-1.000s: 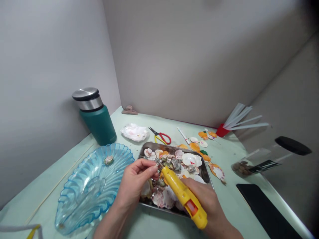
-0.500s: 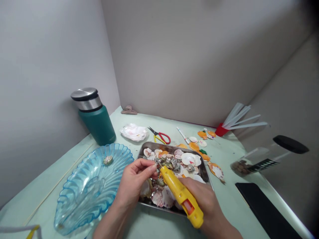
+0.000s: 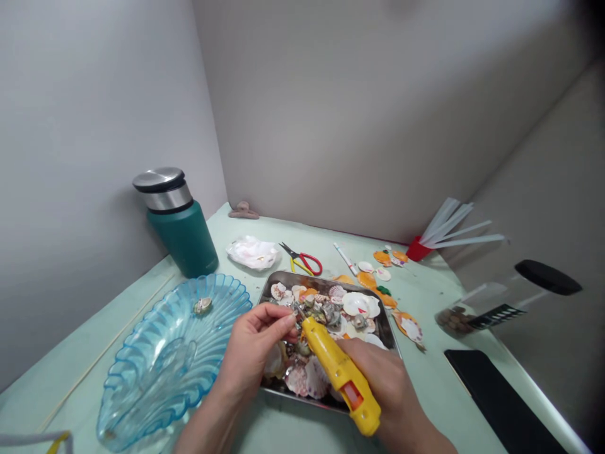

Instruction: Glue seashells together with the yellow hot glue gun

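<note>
My right hand [image 3: 380, 375] is wrapped around a yellow hot glue gun [image 3: 331, 356], whose nozzle points up and left over a metal tray [image 3: 393, 337]. Thumb and forefinger of my left hand [image 3: 258, 343] are pinched together right at the nozzle tip. Whatever sits between them is too small to make out. Beneath both hands the tray holds many seashells, among them a broad white shell [image 3: 360, 304] and a ribbed pinkish shell [image 3: 297, 380]. To the left, a small shell [image 3: 202, 306] lies in a blue shell-shaped glass dish [image 3: 165, 353].
A green bottle [image 3: 184, 239] stands back left. Behind the tray lie red-and-yellow-handled pliers [image 3: 305, 261], a white shell-like bundle [image 3: 253, 252] and a marker [image 3: 345, 257]. Rightward are orange shell pieces [image 3: 366, 280], a red cup [image 3: 418, 250] of glue sticks, a jar [image 3: 456, 320] and a black phone [image 3: 501, 400].
The view has shifted very slightly. Both hands keep the same pose, with the glue gun's nozzle still at my left fingertips.
</note>
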Motion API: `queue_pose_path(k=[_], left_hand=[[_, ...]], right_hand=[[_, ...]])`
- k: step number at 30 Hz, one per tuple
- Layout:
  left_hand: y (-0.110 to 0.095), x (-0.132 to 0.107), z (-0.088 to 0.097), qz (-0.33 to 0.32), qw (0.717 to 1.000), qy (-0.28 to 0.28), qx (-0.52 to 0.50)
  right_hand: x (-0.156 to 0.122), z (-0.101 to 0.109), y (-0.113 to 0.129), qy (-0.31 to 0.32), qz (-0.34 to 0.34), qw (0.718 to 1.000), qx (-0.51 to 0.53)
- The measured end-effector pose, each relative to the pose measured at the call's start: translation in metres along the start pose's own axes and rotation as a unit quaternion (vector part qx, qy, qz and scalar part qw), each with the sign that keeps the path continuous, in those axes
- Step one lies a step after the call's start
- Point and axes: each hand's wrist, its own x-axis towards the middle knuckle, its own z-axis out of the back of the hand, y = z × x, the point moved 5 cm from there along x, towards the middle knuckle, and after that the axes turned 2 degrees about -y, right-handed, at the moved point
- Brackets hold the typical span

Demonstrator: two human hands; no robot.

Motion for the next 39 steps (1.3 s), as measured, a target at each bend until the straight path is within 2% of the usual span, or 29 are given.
queue_pose_path(k=[11,18,39], left_hand=[[0.0011,0.0010,0.0007,0.004,1.000,-0.008,-0.017],[-0.0017,-0.0002,0.0003,-0.001,1.000,-0.015,-0.003],[0.0012,0.0002,0.0011,-0.002,1.000,0.001,0.004]], right_hand=[[-0.0045,0.0026,-0.0081,-0.009,-0.031,0.999,0.019],[-0.0019,0.0023,-0.0006,-0.004,0.008,1.000,0.014],[-0.0051,0.0001,-0.0043,-0.008,0.001,1.000,0.010]])
